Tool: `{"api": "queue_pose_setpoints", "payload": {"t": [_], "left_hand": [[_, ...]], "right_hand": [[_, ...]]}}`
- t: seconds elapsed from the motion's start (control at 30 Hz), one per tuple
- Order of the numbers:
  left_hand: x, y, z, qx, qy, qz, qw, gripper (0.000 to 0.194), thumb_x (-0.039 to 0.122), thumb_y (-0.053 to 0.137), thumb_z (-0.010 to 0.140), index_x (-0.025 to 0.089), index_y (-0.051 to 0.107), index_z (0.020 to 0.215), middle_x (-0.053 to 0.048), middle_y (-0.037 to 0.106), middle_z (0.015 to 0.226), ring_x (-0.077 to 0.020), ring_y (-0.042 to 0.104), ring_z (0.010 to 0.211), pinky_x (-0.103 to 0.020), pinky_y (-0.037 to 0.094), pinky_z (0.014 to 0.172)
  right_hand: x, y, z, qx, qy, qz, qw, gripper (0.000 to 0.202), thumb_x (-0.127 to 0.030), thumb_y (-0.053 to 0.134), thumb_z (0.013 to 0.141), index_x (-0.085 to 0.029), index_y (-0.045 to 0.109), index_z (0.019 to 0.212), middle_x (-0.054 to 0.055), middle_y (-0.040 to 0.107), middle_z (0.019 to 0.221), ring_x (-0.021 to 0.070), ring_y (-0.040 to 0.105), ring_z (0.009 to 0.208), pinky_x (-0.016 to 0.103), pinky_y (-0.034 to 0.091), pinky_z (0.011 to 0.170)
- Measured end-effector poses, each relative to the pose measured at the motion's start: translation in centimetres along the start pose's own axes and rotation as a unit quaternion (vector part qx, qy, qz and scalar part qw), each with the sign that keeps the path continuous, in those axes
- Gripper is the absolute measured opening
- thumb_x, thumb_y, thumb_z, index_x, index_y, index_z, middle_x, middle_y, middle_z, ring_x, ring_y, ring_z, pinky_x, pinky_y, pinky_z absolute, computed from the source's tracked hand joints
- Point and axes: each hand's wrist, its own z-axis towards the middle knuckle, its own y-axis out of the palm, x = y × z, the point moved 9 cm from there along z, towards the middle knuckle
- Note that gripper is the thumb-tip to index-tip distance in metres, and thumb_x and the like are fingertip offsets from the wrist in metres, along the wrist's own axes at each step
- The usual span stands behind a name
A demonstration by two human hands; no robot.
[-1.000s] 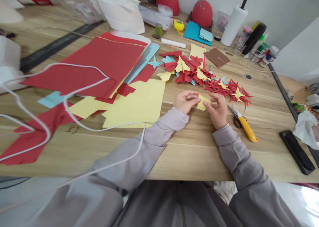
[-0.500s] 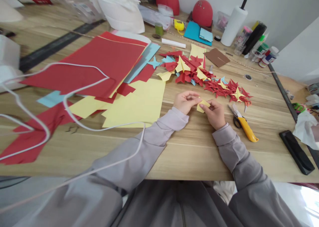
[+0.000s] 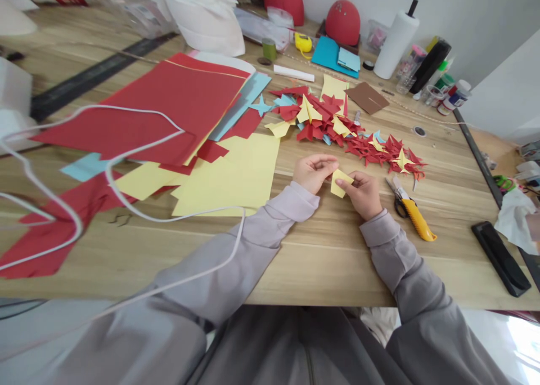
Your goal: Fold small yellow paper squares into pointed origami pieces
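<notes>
**Small, angular piece of pale yellow paper [image 3: 338, 183] pinched in the bare right hand [image 3: 361, 193]**

From my remote station I look down, through the head camera, on a person's two bare hands over a table of pale, striped wood [image 3: 320, 267]. The right hand is closed on the paper: its thumb lies flat on the near face, the fingers curl behind, and no gap shows in that pinch. The paper sits between the two hands, tilted, its top corner close to the left fingertips. The left hand [image 3: 313, 173] has its thumb and fingers drawn together at that corner; I cannot tell whether they grip the paper or only rest beside it.

Just beyond the grip spreads a loose heap of small folded paper shapes in red, yellow and light blue [image 3: 324, 117]. Farther beyond lies a flat brown paper square [image 3: 367, 97]. To the right of the grip, near the right wrist, a cutter with a ribbed orange-yellow handle [image 3: 418, 219] lies against black-handled metal scissors [image 3: 399, 206]. To the left of the grip I see a large pale yellow paper sheet [image 3: 242, 174], partly under a stack topped by a big red sheet [image 3: 156, 101]. A thin white cable [image 3: 177, 219] runs over the sheets and across the grey left sleeve [image 3: 219, 261].
</notes>
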Motion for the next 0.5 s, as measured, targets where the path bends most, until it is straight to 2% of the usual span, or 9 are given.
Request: {"api": "queue_pose_setpoints", "payload": {"t": [0.1,0.23,0.3,0.4,0.5], "left_hand": [[0.2,-0.3,0.2,0.016,0.008,0.004,1.0,0.021,0.024,0.072,0.054,0.013,0.066,0.071,0.002,0.058,0.05,-0.0068,0.05,0.043,-0.021,0.045,0.047],[0.2,-1.0,0.3,0.06,0.011,-0.008,0.998,0.02,0.025,0.071,0.055,0.014,0.065,0.071,0.003,0.057,0.049,-0.0074,0.051,0.044,-0.021,0.045,0.046],[-0.1,-1.1,0.4,0.064,0.003,-0.023,0.998,0.022,0.027,0.071,0.055,0.014,0.065,0.072,0.002,0.058,0.051,-0.0082,0.052,0.044,-0.022,0.046,0.044],[-0.7,-1.0,0.5,0.051,-0.017,-0.042,0.998,0.026,0.029,0.072,0.054,0.014,0.064,0.074,0.0,0.062,0.056,-0.0108,0.056,0.047,-0.024,0.048,0.045],[-1.1,-0.9,0.5,0.046,-0.035,-0.046,0.997,0.029,0.031,0.073,0.053,0.013,0.063,0.074,-0.001,0.063,0.058,-0.0124,0.058,0.05,-0.027,0.05,0.047]], "right_hand": [[0.0,0.0,0.0,0.005,0.002,0.015,1.0,0.03,-0.043,0.069,0.061,-0.016,0.057,0.065,-0.006,0.046,0.042,0.0077,0.042,0.038,0.021,0.033,0.038],[-0.5,0.0,0.0,0.007,-0.029,0.053,0.998,0.038,-0.037,0.071,0.061,-0.016,0.058,0.09,-0.007,0.05,0.05,0.0075,0.046,0.043,0.021,0.036,0.044],[-0.8,-0.2,0.0,0.012,-0.048,0.059,0.997,0.04,-0.034,0.07,0.063,-0.017,0.057,0.096,-0.008,0.05,0.052,0.007,0.046,0.045,0.021,0.037,0.045],[-1.2,-0.8,0.0,0.039,-0.064,0.052,0.996,0.033,-0.033,0.066,0.068,-0.018,0.062,0.097,-0.007,0.051,0.052,0.0067,0.044,0.045,0.022,0.038,0.047],[-1.5,-1.2,-0.2,0.063,-0.073,0.037,0.995,0.022,-0.032,0.064,0.068,-0.02,0.068,0.086,-0.003,0.06,0.06,0.0086,0.049,0.049,0.024,0.042,0.049]]}}
